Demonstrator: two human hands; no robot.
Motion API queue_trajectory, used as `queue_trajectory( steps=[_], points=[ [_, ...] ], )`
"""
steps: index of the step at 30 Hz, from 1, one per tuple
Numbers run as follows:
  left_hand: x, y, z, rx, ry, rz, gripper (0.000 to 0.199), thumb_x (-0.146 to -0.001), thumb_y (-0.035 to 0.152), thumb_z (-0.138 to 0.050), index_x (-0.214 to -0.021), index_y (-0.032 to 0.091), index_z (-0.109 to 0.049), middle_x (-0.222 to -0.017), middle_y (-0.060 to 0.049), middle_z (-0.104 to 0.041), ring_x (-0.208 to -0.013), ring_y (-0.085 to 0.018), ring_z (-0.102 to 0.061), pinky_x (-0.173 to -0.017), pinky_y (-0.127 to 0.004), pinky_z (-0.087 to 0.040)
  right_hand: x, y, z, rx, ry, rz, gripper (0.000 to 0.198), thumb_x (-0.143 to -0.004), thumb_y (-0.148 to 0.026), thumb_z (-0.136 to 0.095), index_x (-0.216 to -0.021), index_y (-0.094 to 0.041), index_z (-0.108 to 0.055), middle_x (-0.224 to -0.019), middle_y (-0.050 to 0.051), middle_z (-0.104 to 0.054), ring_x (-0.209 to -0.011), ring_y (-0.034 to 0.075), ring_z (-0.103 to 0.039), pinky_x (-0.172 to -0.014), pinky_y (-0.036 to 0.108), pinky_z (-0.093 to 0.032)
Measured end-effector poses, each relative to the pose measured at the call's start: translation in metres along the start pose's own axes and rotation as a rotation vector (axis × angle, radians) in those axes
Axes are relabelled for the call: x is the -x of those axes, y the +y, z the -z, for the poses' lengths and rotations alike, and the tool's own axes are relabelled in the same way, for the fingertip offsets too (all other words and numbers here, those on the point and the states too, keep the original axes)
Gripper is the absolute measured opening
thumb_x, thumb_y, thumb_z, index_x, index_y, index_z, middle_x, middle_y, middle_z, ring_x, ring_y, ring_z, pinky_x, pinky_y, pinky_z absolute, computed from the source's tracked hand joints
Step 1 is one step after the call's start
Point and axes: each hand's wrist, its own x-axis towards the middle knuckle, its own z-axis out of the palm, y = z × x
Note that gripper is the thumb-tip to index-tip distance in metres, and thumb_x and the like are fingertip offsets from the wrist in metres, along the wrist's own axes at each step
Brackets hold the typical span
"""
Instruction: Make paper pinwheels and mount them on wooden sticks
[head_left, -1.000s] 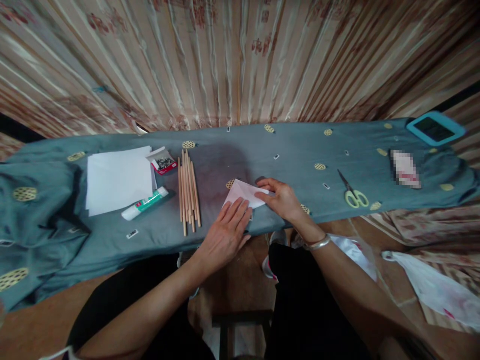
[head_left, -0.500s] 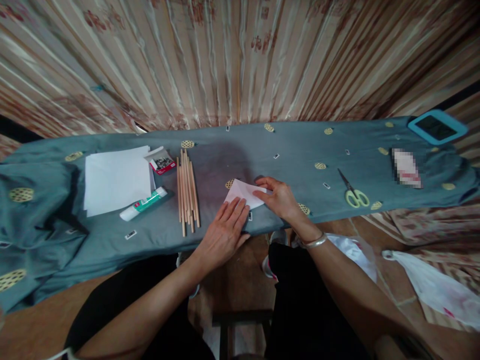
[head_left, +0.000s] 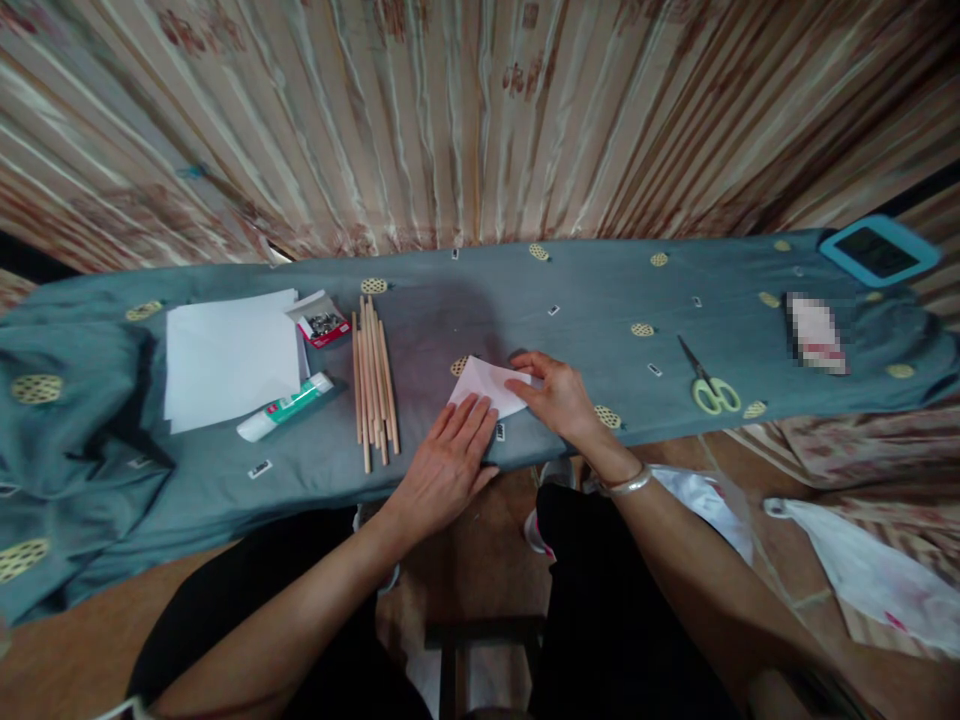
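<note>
On the draped surface (head_left: 592, 285), between sticks (head_left: 373, 380) and scissors (head_left: 711, 388), folded paper (head_left: 489, 380) lies under the left hand (head_left: 446, 465), fingers flat and barely parted, while the right hand's (head_left: 561, 402) fingers pinch the paper's edge.

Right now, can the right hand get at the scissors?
Probably yes: nothing visible blocks the way from the right hand to the scissors, but it would first need to leave the folded paper.
</note>
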Motion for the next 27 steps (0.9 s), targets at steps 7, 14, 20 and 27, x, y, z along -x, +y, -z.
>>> queue_trajectory(
  steps=[7,14,20,27],
  points=[
    [0.001,-0.001,-0.002,0.019,0.009,-0.009,0.065,-0.095,0.038,-0.05,-0.147,0.007,-0.029,-0.154,-0.022,-0.035,-0.147,-0.03,-0.024,-0.119,-0.05,-0.026,0.002,-0.006,0.001,0.034,-0.003,-0.005,0.022,-0.08,-0.022,-0.067,-0.101,-0.022,-0.067,-0.098,0.004,-0.076,-0.091,0.022,-0.072,-0.084,0.036,-0.055],
    [0.001,-0.001,-0.002,-0.001,-0.007,-0.011,0.063,-0.094,0.038,-0.052,-0.146,0.007,-0.033,-0.153,-0.021,-0.036,-0.146,-0.032,-0.025,-0.118,-0.052,-0.026,0.006,-0.008,0.0,0.138,-0.002,0.069,0.025,-0.083,-0.023,-0.063,-0.108,-0.019,-0.065,-0.104,0.007,-0.075,-0.095,0.025,-0.07,-0.088,0.038,-0.053],
    [0.001,-0.001,-0.003,-0.028,-0.01,-0.014,0.064,-0.093,0.037,-0.054,-0.146,0.007,-0.034,-0.154,-0.021,-0.035,-0.146,-0.034,-0.025,-0.118,-0.053,-0.026,0.023,-0.008,-0.005,0.305,0.081,0.191,0.054,-0.086,-0.038,-0.06,-0.133,-0.013,-0.051,-0.134,0.019,-0.059,-0.125,0.033,-0.054,-0.106,0.05,-0.039],
    [0.0,0.0,-0.003,-0.052,-0.007,-0.016,0.065,-0.092,0.036,-0.055,-0.146,0.007,-0.034,-0.154,-0.02,-0.037,-0.145,-0.034,-0.028,-0.118,-0.052,-0.027,0.044,-0.002,-0.019,0.356,0.127,0.178,0.065,-0.094,-0.045,-0.046,-0.147,-0.011,-0.03,-0.152,0.023,-0.036,-0.144,0.031,-0.03,-0.112,0.053,-0.028]
  ],
)
